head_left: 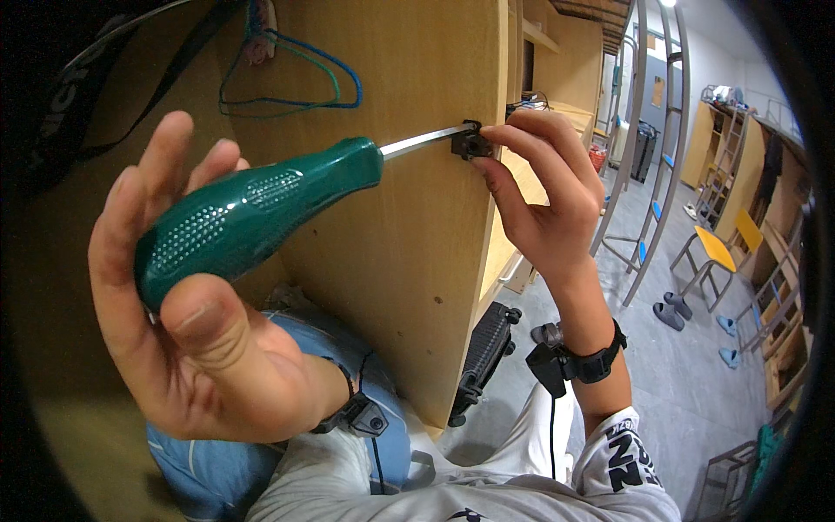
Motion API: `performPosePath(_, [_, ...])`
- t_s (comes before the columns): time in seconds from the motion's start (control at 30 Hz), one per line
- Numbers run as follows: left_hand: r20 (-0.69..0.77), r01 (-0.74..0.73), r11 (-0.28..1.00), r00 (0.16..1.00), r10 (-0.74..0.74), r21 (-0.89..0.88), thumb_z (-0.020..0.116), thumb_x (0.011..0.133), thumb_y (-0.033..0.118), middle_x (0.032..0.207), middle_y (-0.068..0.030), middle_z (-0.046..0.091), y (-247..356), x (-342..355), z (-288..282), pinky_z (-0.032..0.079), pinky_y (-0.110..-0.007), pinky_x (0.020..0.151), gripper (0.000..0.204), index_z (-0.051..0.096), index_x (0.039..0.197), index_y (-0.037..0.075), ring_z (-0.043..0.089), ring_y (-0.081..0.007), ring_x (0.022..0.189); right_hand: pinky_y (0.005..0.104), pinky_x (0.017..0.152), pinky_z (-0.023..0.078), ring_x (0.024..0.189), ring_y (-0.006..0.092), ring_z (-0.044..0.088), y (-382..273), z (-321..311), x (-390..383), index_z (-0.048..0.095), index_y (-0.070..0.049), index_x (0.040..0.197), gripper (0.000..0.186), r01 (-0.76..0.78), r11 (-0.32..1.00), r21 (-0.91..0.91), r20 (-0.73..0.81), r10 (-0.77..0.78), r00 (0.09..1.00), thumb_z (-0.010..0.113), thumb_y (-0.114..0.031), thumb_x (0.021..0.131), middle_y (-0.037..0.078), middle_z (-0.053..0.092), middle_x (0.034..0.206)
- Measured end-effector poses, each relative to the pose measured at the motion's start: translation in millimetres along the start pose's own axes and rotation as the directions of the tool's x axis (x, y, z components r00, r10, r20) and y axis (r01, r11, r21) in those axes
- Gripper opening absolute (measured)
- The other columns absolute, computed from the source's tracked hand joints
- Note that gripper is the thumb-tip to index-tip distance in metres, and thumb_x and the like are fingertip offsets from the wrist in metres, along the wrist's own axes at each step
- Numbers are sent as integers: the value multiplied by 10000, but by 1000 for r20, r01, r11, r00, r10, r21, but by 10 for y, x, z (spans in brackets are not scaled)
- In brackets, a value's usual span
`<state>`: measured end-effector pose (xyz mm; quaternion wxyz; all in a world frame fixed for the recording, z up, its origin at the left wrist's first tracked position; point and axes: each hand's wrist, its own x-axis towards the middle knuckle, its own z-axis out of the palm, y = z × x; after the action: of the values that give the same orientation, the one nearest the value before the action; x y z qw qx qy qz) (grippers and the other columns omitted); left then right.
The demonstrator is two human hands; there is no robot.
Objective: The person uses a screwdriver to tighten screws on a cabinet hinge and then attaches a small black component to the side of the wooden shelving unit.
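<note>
Head view: the left hand (196, 304), lower left of the frame, has its fingers wrapped round the green handle of a screwdriver (252, 213), whose metal shaft runs up and right to a small black bracket (470, 143) at the edge of a wooden cabinet panel (409, 252), upper centre. The right hand (539, 204) pinches that bracket between thumb and fingertips, steadying it against the panel. The tip sits on the fitting; whether its screw is nearly home or barely started cannot be told, so the fastening looks mid-way at best.
</note>
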<state>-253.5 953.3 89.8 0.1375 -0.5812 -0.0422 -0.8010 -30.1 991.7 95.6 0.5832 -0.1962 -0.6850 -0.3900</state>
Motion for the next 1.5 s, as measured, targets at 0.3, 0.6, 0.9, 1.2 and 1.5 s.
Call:
performPosePath(0.3, [210, -88, 945, 964, 160, -316, 412, 952, 157, 1244, -281, 458, -201, 105, -114, 339, -574, 1014, 309, 449, 1196, -30, 469, -443, 1157, 342, 677, 476, 763, 288, 579, -12, -30, 15, 628, 24, 871, 247, 13, 1000, -19, 12, -13, 1000, 698, 32, 635, 145, 576, 854])
performPosePath(0.6, [131, 280, 440, 931, -340, -853, 401, 953, 272, 570, 64, 326, 66, 150, 224, 276, -277, 622, 292, 354, 681, 176, 303, -107, 605, 342, 680, 475, 767, 289, 577, -14, -38, 17, 626, 25, 865, 245, 0, 999, -33, 16, 1, 1000, 689, 34, 629, 143, 574, 854])
performPosePath(0.9, [218, 118, 428, 957, 194, -896, 494, 895, 311, 431, 84, 430, -252, 194, 227, 320, -199, 379, 373, 382, 568, 172, 372, -61, 353, 326, 653, 479, 740, 272, 585, -15, -96, 31, 629, 21, 862, 237, -6, 999, -31, 73, 8, 997, 691, 28, 633, 138, 576, 845])
performPosePath(1.2, [136, 234, 162, 878, -459, -959, 544, 871, 469, 670, 27, 349, -115, 233, 303, 297, -285, 676, 414, 381, 687, 136, 349, -126, 671, 326, 648, 476, 744, 271, 585, -20, -68, 36, 629, 15, 867, 240, -6, 999, -33, 45, 8, 999, 689, 30, 635, 138, 571, 843])
performPosePath(1.5, [317, 317, 149, 948, -25, -937, 425, 899, 284, 531, 98, 365, -426, 251, 253, 292, -238, 541, 328, 397, 587, 186, 325, -55, 497, 323, 649, 478, 731, 274, 586, -31, -55, 36, 626, 20, 856, 230, -20, 999, -31, 49, 22, 999, 685, 27, 633, 135, 569, 836])
